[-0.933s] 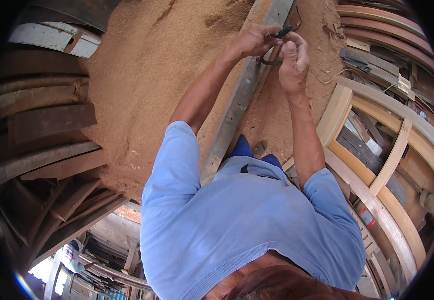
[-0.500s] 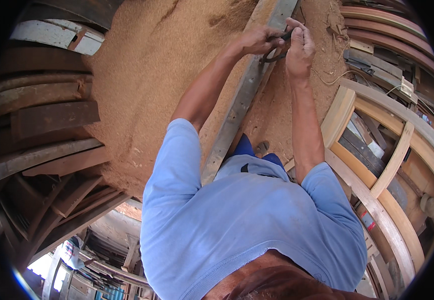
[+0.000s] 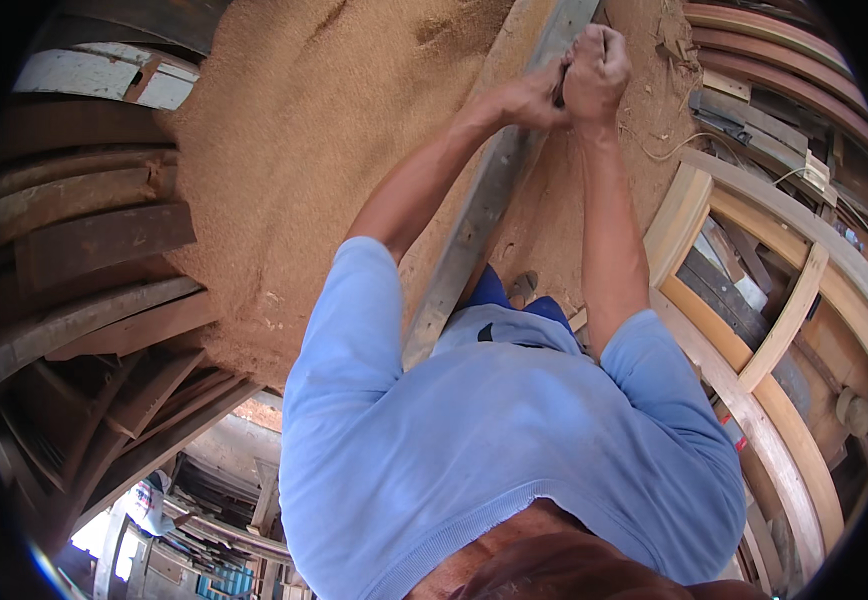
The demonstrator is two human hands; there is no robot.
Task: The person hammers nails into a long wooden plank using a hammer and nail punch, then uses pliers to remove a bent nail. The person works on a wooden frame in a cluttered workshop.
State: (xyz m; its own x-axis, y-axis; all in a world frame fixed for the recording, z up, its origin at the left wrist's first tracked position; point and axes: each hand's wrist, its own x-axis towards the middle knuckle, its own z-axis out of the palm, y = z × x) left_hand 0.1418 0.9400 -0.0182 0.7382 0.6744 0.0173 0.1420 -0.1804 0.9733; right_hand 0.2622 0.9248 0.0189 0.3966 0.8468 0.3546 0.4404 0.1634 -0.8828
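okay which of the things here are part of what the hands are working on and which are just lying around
In use: left hand and right hand, gripping a small dark tool on the long grey plank.

Lying about: sawdust heap, curved wooden frames, stacked dark boards.

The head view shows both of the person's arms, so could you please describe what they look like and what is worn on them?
Both forearms are bare. The left hand and right hand wear no gloves. Short sleeves of a light blue shirt cover the upper arms. No watch, rings or markings show.
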